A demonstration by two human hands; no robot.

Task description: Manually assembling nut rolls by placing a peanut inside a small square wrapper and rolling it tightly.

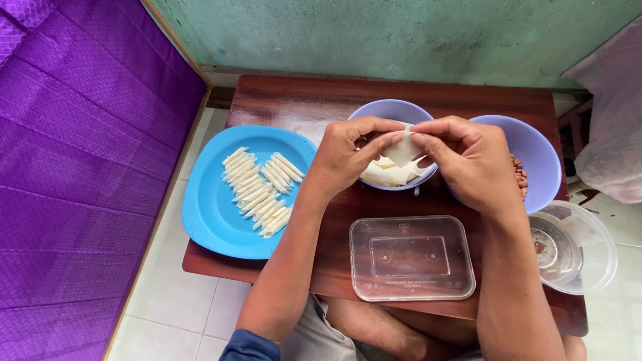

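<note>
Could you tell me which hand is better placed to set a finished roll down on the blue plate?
Probably the left hand: it is on the blue plate's side, close to the rolled pieces. The right hand would have to cross over. Both now pinch one wrapper sheet.

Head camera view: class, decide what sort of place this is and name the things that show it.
Probably a home, with food being prepared at floor level: a small low wooden table on pale floor tiles, a blue plate of rolled pastry sticks, and both hands folding a thin wrapper over a lilac bowl.
</note>
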